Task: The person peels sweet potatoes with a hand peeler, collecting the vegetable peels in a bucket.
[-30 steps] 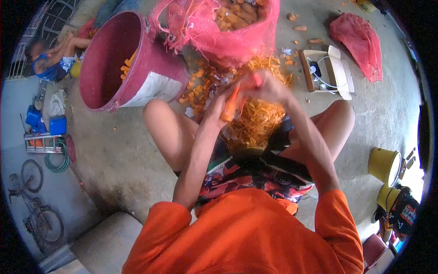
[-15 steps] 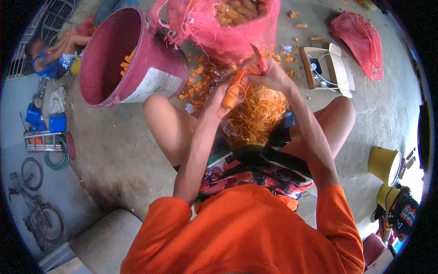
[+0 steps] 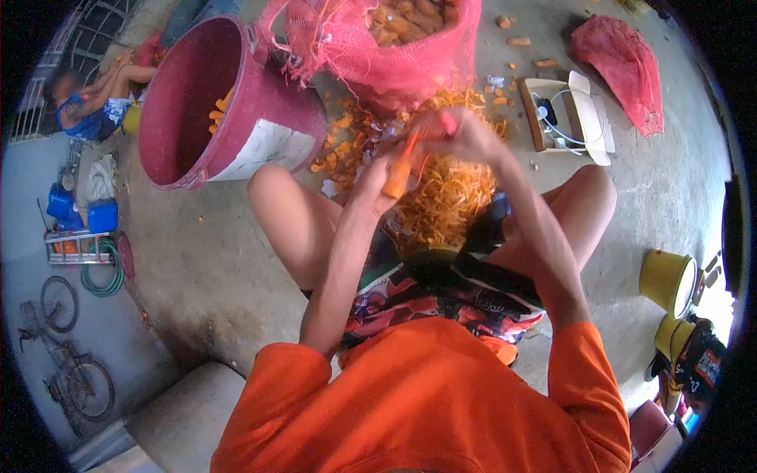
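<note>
The left hand (image 3: pixel 371 188) is closed on a carrot (image 3: pixel 399 175) near its lower end, and I think this leaves the upper part free for the tool. The right hand (image 3: pixel 471 142) is blurred, but its grip seems clamped on a red-handled tool (image 3: pixel 449 123), whose working end I cannot tell. The carrot is slanted between the two bent knees, above a heap of orange peelings (image 3: pixel 449 197), so the scraps probably fall within a small area. No table is used; everything nearby stands on the concrete floor (image 3: pixel 213 252). Just beyond the heap is a pink mesh sack (image 3: pixel 394 75) with its mouth open and many carrots inside, perhaps kept within easy reach. On the left, a large purple bucket (image 3: pixel 296 94) has orange pieces (image 3: pixel 222 110) inside, and more cut pieces (image 3: pixel 337 154) lie between it and the peelings. To the right are an opened carton (image 3: pixel 590 118) with a white cable and, farther, another mesh bag (image 3: pixel 623 71). Near the left wall, a person (image 3: pixel 87 110) sits beyond the bucket, and a bicycle (image 3: pixel 75 355) is also there.
</note>
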Demonstrator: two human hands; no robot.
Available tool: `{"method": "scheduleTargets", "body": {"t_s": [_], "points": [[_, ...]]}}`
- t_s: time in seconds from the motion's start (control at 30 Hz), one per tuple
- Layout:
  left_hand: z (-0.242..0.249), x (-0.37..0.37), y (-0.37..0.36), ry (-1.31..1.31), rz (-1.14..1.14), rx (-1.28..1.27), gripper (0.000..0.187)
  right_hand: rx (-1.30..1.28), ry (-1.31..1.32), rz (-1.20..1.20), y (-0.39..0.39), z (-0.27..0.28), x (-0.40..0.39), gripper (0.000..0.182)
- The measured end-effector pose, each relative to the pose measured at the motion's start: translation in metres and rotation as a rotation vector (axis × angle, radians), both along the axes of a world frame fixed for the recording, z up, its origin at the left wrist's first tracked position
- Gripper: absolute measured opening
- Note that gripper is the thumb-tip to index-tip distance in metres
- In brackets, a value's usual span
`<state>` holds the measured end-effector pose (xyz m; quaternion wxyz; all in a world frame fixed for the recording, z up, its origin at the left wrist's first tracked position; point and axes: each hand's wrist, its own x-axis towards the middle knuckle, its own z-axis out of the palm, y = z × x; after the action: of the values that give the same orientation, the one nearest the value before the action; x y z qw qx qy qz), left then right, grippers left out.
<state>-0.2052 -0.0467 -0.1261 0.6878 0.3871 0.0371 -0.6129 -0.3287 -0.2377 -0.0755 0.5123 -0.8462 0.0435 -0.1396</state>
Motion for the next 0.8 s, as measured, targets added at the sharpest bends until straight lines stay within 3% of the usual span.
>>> {"method": "scheduleTargets", "body": {"t_s": [0.03,0.1,0.17,0.23,0.27,0.37,0.4,0.43,0.5,0.57,0.63,0.67,0.7,0.77,0.8], "points": [[-0.006,0.002,0.003,0.004,-0.003,0.003,0.036,0.003,0.004,-0.003,-0.015,-0.007,0.000,0.030],[-0.008,0.008,0.007,0.087,-0.092,-0.154,0.036,0.082,-0.016,-0.254,-0.043,-0.012,-0.002,0.031],[0.003,0.001,0.006,-0.008,-0.048,-0.106,0.035,-0.053,-0.059,-0.249,-0.044,-0.008,-0.005,0.030],[0.006,-0.003,0.001,-0.109,0.025,-0.094,0.031,0.078,0.043,-0.062,-0.006,0.015,-0.007,0.031],[0.007,-0.006,-0.006,-0.106,0.062,0.000,0.032,0.049,-0.031,0.098,0.005,0.010,-0.004,0.031],[0.001,-0.003,-0.001,-0.103,-0.013,-0.058,0.031,0.020,-0.016,0.068,0.005,-0.002,0.000,0.032],[-0.019,0.005,0.004,-0.063,-0.094,-0.080,0.033,-0.061,-0.035,-0.080,-0.008,-0.002,-0.003,0.031],[-0.019,0.005,0.005,-0.062,-0.097,-0.080,0.033,-0.061,-0.035,-0.083,-0.026,-0.008,-0.005,0.031],[-0.014,0.005,0.004,0.105,-0.081,-0.103,0.036,0.102,-0.004,-0.316,-0.058,-0.023,-0.010,0.027],[-0.006,0.004,0.004,0.087,-0.028,-0.083,0.037,0.036,-0.012,-0.328,-0.061,-0.032,-0.016,0.027],[-0.026,0.010,0.007,0.005,-0.217,0.034,0.036,-0.034,-0.018,-0.339,-0.060,-0.031,-0.018,0.027],[-0.040,0.001,0.000,-0.220,-0.123,0.306,0.034,-0.154,0.103,-0.316,-0.057,-0.030,-0.018,0.028],[-0.038,0.004,0.001,-0.223,-0.111,0.305,0.034,-0.273,0.221,-0.290,-0.053,-0.027,-0.016,0.029],[-0.032,0.011,0.003,-1.535,-0.339,0.299,0.037,-0.285,0.202,-0.264,-0.046,-0.023,-0.013,0.028],[-0.015,0.015,0.004,-1.454,-0.261,0.242,0.036,-0.294,0.196,-0.253,-0.042,-0.020,-0.013,0.028]]}}
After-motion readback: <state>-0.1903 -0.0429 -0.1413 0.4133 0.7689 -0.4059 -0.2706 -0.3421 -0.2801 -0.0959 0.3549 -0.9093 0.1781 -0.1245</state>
